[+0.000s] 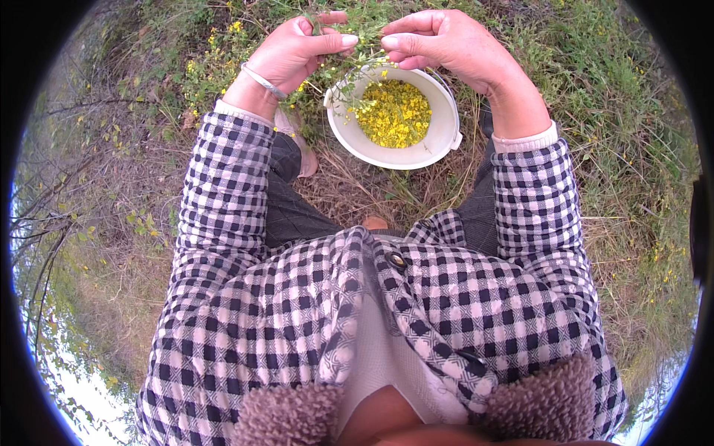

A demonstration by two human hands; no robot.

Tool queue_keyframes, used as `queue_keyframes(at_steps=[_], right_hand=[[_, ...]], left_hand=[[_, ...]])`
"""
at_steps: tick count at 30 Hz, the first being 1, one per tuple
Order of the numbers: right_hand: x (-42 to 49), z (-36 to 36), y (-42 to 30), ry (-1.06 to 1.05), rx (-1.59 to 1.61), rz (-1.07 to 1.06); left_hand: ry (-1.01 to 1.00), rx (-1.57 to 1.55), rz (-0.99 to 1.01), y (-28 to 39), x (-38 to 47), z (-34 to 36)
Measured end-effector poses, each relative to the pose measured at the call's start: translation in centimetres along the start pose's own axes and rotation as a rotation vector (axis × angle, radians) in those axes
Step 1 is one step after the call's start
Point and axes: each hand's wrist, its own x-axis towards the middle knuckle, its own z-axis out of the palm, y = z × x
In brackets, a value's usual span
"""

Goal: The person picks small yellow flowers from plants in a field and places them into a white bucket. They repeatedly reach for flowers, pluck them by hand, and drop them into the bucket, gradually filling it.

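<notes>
A white plastic bucket [393,159] with a wire handle stands on the grass between my legs. Small yellow flower heads [395,114] cover its bottom. Above the bucket's far left rim, my left hand [301,50], with a bracelet at the wrist, pinches green flower stems [362,33] between thumb and fingers. Facing it from the other side, my right hand [440,47] has its thumb and fingertips drawn together at the edge of the same sprigs; whether it grips any part of them cannot be told. Some sprigs with small yellow buds hang over the bucket's left side.
Growing yellow flowers [192,69] stand beyond my left wrist. Green grass [613,89] spreads on the right, with dry grass [357,192] before me. Bare branches [50,240] reach in at the far left. A shoe [305,159] is just left of the bucket.
</notes>
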Motion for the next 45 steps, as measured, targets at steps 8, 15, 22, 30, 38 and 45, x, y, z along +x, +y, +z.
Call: queue_keyframes(at_steps=[8,15,22,30,38,45], right_hand=[[1.3,1.0,0.3,0.009,-0.023,0.02],[-0.2,-0.6,-0.1,-0.197,-0.305,0.065],[0.8,0.8,-0.2,0.043,-0.402,-0.139],[1.9,4.0,-0.1,0.101,0.155,-0.053],[1.7,3.2,0.0,0.125,0.058,-0.065],[0.5,1.9,-0.5,0.139,-0.093,-0.029]], left_hand=[[0.033,-0.047,-0.018,0.0,0.0,0.7],[0.119,-0.161,-0.03,-0.4,0.1,-1.5],[0.146,-0.154,0.018,-1.3,1.1,-1.4],[0.156,-0.119,0.053,-0.9,1.9,0.8],[0.143,-0.191,0.098,-1.4,1.5,0.0],[0.153,-0.153,0.052,-1.5,1.5,-0.3]])
